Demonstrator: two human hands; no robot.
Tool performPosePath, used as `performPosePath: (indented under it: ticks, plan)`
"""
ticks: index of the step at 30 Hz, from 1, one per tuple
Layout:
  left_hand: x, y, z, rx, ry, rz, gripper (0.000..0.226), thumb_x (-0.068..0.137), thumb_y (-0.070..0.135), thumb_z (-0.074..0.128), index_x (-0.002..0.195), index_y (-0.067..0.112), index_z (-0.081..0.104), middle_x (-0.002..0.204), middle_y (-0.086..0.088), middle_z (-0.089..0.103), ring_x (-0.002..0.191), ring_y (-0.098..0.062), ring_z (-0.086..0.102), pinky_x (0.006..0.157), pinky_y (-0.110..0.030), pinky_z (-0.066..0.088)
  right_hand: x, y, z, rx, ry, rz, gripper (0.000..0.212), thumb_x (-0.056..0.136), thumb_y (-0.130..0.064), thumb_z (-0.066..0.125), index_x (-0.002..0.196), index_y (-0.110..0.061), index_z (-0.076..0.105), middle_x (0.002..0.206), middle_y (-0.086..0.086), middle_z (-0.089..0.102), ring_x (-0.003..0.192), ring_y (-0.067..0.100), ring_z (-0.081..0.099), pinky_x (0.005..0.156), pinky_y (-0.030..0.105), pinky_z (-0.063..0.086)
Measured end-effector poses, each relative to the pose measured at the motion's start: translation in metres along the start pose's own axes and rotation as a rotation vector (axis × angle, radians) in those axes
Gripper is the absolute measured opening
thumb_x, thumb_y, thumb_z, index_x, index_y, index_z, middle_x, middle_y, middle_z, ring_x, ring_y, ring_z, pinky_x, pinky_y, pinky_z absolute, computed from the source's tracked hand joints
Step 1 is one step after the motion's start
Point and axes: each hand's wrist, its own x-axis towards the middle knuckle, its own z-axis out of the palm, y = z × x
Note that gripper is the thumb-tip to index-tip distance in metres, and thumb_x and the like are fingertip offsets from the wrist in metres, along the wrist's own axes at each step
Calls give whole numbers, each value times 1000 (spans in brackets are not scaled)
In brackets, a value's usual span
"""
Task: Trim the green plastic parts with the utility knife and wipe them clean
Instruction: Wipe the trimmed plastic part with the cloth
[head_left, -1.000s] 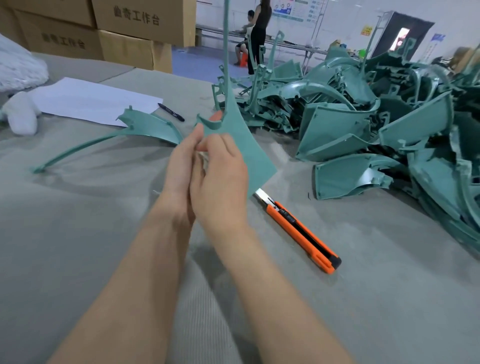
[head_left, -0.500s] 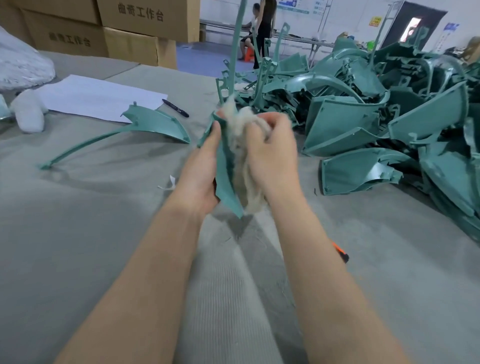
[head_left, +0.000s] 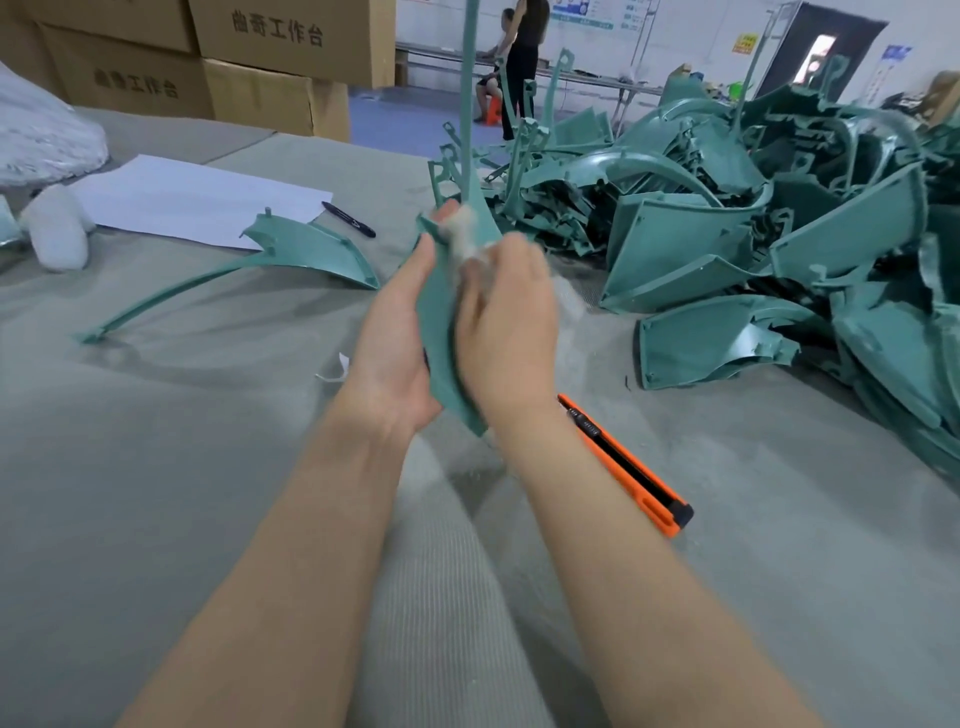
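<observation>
Head view: left hand (head_left: 395, 332) grips a green part (head_left: 439, 317) upright above the table (head_left: 156, 467); right hand (head_left: 506, 332), blurred, clutches a whitish rag (head_left: 467, 241) against it. Knife (head_left: 623, 462) lies on the table beside the right wrist, pile of parts (head_left: 753, 234) beyond

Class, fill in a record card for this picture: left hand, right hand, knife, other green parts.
left hand: grips a green part, stem upward
right hand: holds a white wad against that part
utility knife: lying on the table, untouched
loose part: on the table, left of the hands
pile: green parts heaped at right
</observation>
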Motion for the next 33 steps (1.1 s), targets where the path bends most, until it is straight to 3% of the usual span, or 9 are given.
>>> performPosePath:
  ticks: [2, 5, 8, 13, 16, 19, 22, 25, 33]
  plan:
    - [-1, -3, 7, 1, -6, 20, 39, 100, 33, 40, 90, 22, 76, 90, -1, 74, 81, -14, 71, 70, -26, 57, 16, 8, -8, -44, -2, 134, 14, 101, -12, 42, 100, 0, 50, 107, 18, 54, 99, 35, 50, 82, 39, 37]
    - [1, 4, 1, -2, 52, 42, 36, 101, 36, 40, 92, 26, 73, 88, 3, 72, 78, -11, 68, 70, -24, 55, -24, -18, 4, 73, 6, -71, 21, 94, -9, 48, 77, -20, 42, 80, 3, 49, 77, 27, 47, 62, 35, 34]
    - [1, 8, -6, -41, 72, 79, 41, 102, 36, 38, 91, 23, 75, 90, 0, 72, 79, -13, 68, 74, -24, 56, -31, -14, 13, 73, 12, -148, 11, 94, -12, 50, 83, -12, 45, 88, 16, 55, 81, 34, 48, 68, 43, 36]
    - [0, 11, 2, 99, 128, 106, 40, 100, 48, 40, 103, 25, 74, 108, 0, 70, 101, -19, 66, 98, -42, 50, 33, 46, -7, -147, -135, 271, 14, 102, -20, 45, 102, -8, 52, 103, 9, 56, 90, 24, 51, 71, 30, 33]
    - [3, 13, 1, 178, 291, 187, 42, 97, 55, 37, 104, 33, 72, 104, 10, 73, 99, -9, 69, 85, -31, 54, 31, 60, -24, 289, -36, 592, 9, 97, -18, 50, 91, -14, 56, 79, -1, 56, 71, 16, 53, 60, 27, 37]
    - [8, 11, -7, 284, 416, 250, 63, 88, 68, 36, 141, 37, 43, 139, 10, 53, 125, -11, 53, 109, -40, 38, 25, 53, -37, 834, 41, 886, 18, 97, -24, 58, 83, -15, 63, 57, -5, 64, 48, 6, 60, 46, 17, 45]
    - [13, 8, -13, 337, 484, 297, 73, 84, 72, 31, 148, 36, 31, 148, 14, 41, 135, -9, 41, 116, -46, 22, 12, 31, -36, 909, -282, 870, 22, 97, -30, 58, 94, -10, 68, 59, -5, 69, 48, 5, 63, 44, 15, 46]
    - [13, 8, -11, 330, 473, 338, 67, 91, 65, 31, 150, 32, 28, 150, 13, 39, 134, -10, 43, 116, -43, 26, -1, 21, -25, 765, -533, 705, 29, 100, -29, 54, 113, -4, 62, 71, -1, 67, 62, 11, 62, 66, 27, 52]
    - [-11, 11, 5, 224, -153, -8, 82, 67, 57, 78, 134, 18, 50, 131, -6, 61, 125, -25, 54, 100, -45, 47, 8, 36, -37, 590, -144, 539, 26, 100, -28, 53, 91, -8, 66, 87, 11, 72, 82, 23, 70, 77, 36, 56]
